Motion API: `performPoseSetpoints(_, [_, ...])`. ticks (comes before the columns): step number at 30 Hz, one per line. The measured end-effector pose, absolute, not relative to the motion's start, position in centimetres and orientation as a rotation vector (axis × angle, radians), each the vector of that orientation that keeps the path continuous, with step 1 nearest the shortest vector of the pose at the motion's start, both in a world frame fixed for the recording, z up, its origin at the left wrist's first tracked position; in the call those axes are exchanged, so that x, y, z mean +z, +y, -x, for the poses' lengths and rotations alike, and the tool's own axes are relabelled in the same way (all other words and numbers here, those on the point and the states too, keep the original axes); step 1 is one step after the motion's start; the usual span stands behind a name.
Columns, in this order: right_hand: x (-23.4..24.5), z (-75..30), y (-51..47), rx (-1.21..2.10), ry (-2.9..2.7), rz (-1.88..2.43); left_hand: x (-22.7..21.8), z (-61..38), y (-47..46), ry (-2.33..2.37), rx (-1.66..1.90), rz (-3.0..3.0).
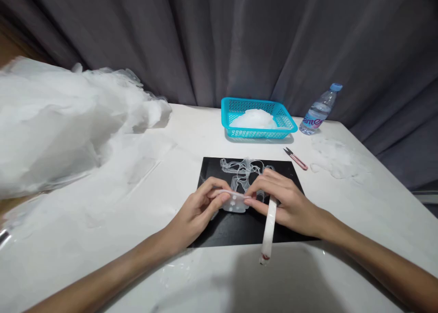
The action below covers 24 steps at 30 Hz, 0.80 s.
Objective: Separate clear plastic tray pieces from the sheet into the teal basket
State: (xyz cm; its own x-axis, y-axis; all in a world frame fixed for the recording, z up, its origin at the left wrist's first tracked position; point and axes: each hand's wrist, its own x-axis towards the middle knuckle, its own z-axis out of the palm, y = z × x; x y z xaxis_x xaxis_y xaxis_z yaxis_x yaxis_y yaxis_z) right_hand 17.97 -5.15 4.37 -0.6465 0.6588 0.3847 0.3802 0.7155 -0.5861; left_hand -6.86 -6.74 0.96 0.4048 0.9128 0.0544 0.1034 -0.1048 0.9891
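My left hand pinches the left side of a small translucent white sheet with rows of raised round bumps. Finger and thumb of my right hand grip the right edge of this same sheet. A white stick-like handle with a reddish mark at its lower end is also tucked in my right hand; its other end is hidden by the fingers. Under both hands lies a black mat. Clear curly trimmings are scattered over its far half, just beyond the held sheet.
A large heap of translucent white pieces covers the table's left side. Behind the mat stands a blue basket holding white pieces. Pink thread snips, a water bottle and more clear scraps are on the right.
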Motion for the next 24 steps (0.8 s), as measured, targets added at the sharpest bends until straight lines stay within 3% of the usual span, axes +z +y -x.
performPoseSetpoints(9, [3.8, -18.3, -4.5, 0.509, -2.349, 0.722, 1.0, 7.2, -6.5, 0.913, 0.806, -1.572])
performPoseSetpoints(16, [0.9, -19.7, -2.2, 0.342, -2.459, 1.224, 1.2, 6.7, -5.6, 0.9, 0.879, -0.987])
performPoseSetpoints(20, [0.0, -19.8, -1.6, 0.48, -2.512, 1.224, 1.3, 6.9, -5.0, 0.922, 0.882, -0.754])
performPoseSetpoints(24, [2.1, -21.3, -0.4, 0.701, -2.346, 1.226, 1.6, 7.1, -4.8, 0.988, 0.871, -0.648])
